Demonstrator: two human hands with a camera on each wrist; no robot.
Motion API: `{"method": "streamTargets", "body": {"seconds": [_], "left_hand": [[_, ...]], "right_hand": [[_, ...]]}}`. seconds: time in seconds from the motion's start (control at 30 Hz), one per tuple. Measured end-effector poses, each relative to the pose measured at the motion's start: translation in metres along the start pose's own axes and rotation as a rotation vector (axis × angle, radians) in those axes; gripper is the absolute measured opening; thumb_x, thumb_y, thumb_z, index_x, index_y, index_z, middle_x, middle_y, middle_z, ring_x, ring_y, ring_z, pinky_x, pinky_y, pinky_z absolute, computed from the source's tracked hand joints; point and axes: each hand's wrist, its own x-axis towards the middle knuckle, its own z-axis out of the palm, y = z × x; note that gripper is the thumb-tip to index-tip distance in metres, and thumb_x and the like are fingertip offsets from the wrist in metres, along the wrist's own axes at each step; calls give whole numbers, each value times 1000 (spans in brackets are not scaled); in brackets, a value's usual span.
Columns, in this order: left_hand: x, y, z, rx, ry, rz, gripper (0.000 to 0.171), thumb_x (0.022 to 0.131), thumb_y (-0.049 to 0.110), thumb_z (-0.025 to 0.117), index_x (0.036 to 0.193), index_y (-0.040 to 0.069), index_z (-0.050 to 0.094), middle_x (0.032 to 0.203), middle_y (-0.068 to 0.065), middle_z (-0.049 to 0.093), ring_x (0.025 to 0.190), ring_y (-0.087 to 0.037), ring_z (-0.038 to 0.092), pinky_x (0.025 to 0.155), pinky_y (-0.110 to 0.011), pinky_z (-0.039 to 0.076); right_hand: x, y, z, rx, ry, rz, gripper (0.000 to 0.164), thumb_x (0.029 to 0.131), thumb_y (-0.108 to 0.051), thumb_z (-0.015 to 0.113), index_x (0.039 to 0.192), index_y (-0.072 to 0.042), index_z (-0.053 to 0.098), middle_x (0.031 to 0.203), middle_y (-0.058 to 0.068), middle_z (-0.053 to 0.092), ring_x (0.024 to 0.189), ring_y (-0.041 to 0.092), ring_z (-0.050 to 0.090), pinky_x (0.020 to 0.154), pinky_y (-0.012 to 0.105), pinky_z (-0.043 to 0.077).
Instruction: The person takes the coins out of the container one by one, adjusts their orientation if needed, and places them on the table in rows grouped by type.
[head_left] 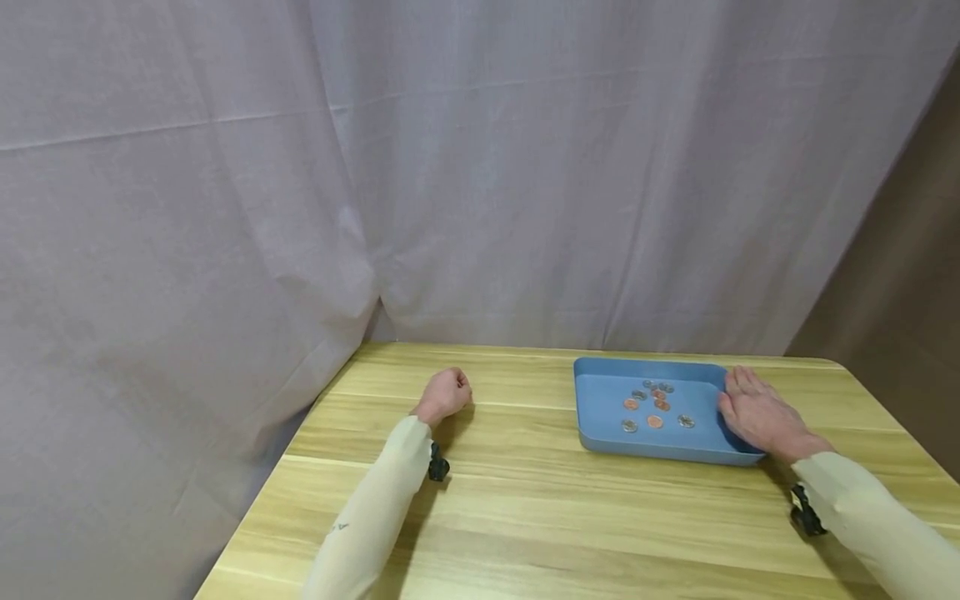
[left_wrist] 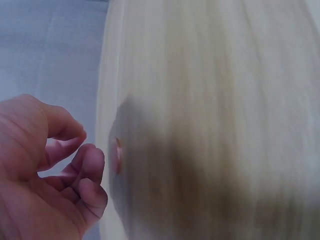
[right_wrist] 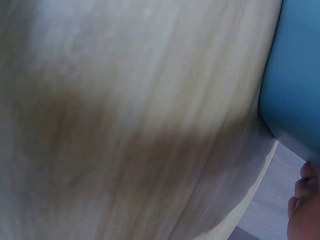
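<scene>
At the table's right stands a blue tray (head_left: pixel 600 444) with several copper and silver coins (head_left: pixel 655 422) scattered on its floor. My right hand (head_left: pixel 761 417) rests over the tray's right rim, fingers stretched forward and thumb towards the inside. Only some fingers of that hand (right_wrist: pixel 304 205) show in the right wrist view, beside the tray (right_wrist: pixel 295 75). Left of the tray, my left hand (head_left: pixel 444 393) hovers above the table with curled fingers. In the left wrist view a copper-coloured coin (left_wrist: pixel 118 156) appears apart from the left fingertips (left_wrist: pixel 95 162); I see nothing between them.
The wooden table (head_left: pixel 525 508) has its far edge against a grey curtain (head_left: pixel 495 183). More curtain hangs along the left side. A small black device (head_left: pixel 438 463) sits at the left wrist, another black device (head_left: pixel 806 511) at the right wrist.
</scene>
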Motion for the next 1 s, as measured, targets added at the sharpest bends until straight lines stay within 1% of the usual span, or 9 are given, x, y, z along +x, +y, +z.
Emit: {"method": "streamTargets", "body": {"seconds": [0.13,0.27,0.37,0.47,0.6,0.67,0.73,0.83,1.0], "left_hand": [[2,7,1,-44,-6,5,10,93,12,52,91,9,61,83,-4,63,69,-16,53,61,-27,41],[5,18,3,-90,-6,14,10,94,13,53,93,9,62,86,-4,63,72,-16,54,63,-27,42],[5,24,5,-97,-7,17,9,93,13,53,93,9,62,87,-4,63,75,-16,54,63,-26,42],[4,27,8,-110,-5,11,9,93,13,54,93,10,62,86,-4,63,73,-16,54,60,-25,41],[4,35,12,-130,-9,19,9,93,15,54,94,9,62,86,-4,63,71,-15,53,60,-26,41],[5,41,14,-132,-10,31,11,93,16,54,95,9,62,88,-4,64,73,-15,54,62,-26,42],[5,46,16,-130,-8,38,11,94,17,54,96,10,63,89,-4,65,73,-15,54,64,-27,43],[5,52,19,-138,-13,48,11,95,18,55,97,10,63,89,-4,65,73,-14,55,64,-27,44],[5,63,27,-147,-26,78,11,96,19,54,97,11,63,86,-2,64,69,-12,53,59,-24,42]], "right_hand": [[2,1,1,-9,4,-9,64,107,-30,26,142,24,21,148,46,16,141,56,16,114,64,20],[2,5,1,-9,17,-24,64,107,-29,26,141,25,21,148,46,16,142,57,14,114,63,18],[1,5,2,1,19,-25,64,107,-29,26,141,25,21,148,47,16,142,57,12,116,63,14],[0,4,3,0,18,-20,64,107,-29,26,142,24,21,148,46,16,142,57,13,116,63,14],[0,6,4,-24,35,-21,62,107,-27,27,140,25,24,146,47,20,140,57,19,113,65,20],[0,6,3,-41,48,-25,61,106,-26,28,139,25,27,145,47,23,139,57,22,112,64,22],[1,5,3,-50,48,-27,61,106,-26,28,139,25,28,145,47,23,138,57,23,112,64,22],[2,3,3,-64,40,-24,60,106,-26,29,138,25,28,145,46,24,138,57,24,112,64,23],[2,1,2,-58,25,-13,60,106,-26,30,139,24,28,146,46,23,138,57,24,111,65,22]]}}
